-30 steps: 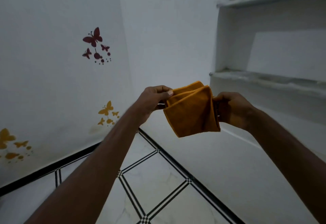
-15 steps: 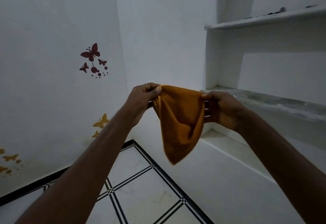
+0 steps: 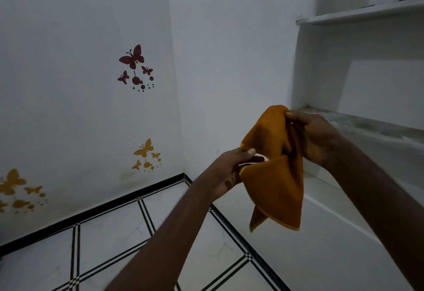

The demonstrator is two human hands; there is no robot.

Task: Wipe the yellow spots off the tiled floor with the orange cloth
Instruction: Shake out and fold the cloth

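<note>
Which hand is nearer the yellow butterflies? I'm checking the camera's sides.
Left. The left hand sits just right of the yellow butterflies, holding the cloth; the right hand is farther right, beyond the cloth.

White walls [image 3: 229, 38] carried maroon butterfly stickers [image 3: 135, 68] above yellow butterfly stickers [image 3: 146, 155]; bare built-in shelves [image 3: 367, 13] stood at right.

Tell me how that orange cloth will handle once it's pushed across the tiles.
Probably floppy: the orange cloth sags in folds between the left hand and right hand. Likely light, since fingertip pinches hold it. It may bunch when pushed over the tiled floor, so pressing flat should help.
</note>
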